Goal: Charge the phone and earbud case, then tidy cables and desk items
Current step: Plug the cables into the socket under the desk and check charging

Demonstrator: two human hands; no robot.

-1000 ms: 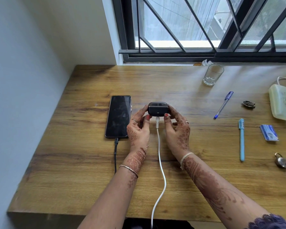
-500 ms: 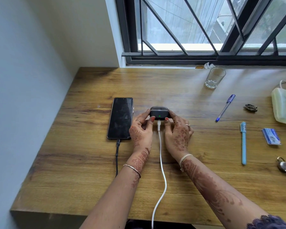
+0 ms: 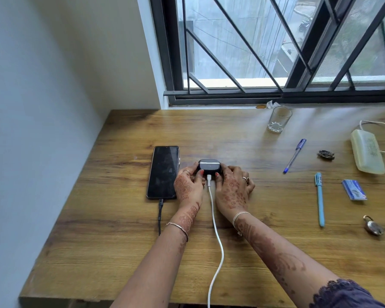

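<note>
A black phone [image 3: 163, 172] lies flat on the wooden desk [image 3: 125, 252], with a black cable [image 3: 159, 215] plugged into its near end. Just right of it sits a dark earbud case [image 3: 209, 166], resting on the desk with a white cable [image 3: 216, 236] plugged into its near side. My left hand [image 3: 188, 187] grips the case's left side with thumb and fingers. My right hand [image 3: 232, 188] holds its right side, palm down on the desk.
On the right lie a blue-capped pen [image 3: 295, 155], a light blue pen [image 3: 319, 198], a small blue card box [image 3: 353, 189], a padlock [image 3: 373, 225], a dark small object [image 3: 325, 155] and a pale adapter [image 3: 367, 157] with a white cord. A glass [image 3: 278, 119] stands by the window sill.
The earbud case has come down from slightly lifted to resting on the desk, both hands still on it. The view has tilted up a little.
</note>
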